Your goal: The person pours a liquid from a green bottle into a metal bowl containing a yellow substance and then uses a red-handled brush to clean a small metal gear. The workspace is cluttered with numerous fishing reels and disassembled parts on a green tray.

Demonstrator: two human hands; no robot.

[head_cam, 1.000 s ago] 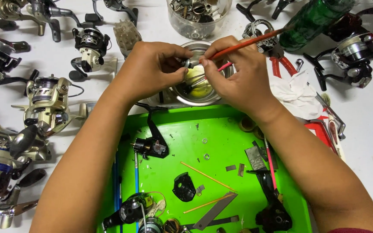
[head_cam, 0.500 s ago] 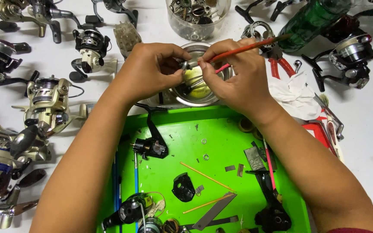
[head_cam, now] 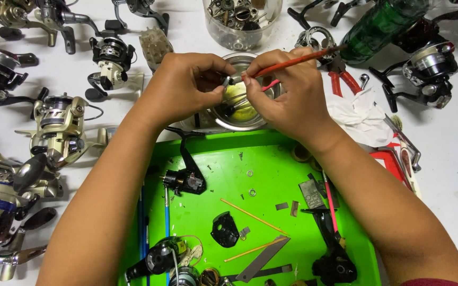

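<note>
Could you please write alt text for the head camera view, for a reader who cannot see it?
Two hands work over a metal bowl: the left hand pinches a small metal part while the right hand touches a red-handled brush to it. Below lies a green tray of reel pieces; fishing reels crowd the white table.

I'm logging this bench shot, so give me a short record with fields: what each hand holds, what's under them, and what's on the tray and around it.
left hand: pinches a small metal part over the bowl
right hand: holds a red brush, tip at the part
bowl: steel, yellowish liquid inside, beneath both hands
tray: green, with a black reel body, washers, thin sticks, a black cover
left of tray: several fishing reels on the white table
right of tray: red pliers, white cloth, green bottle
behind bowl: clear tub of metal parts
</note>
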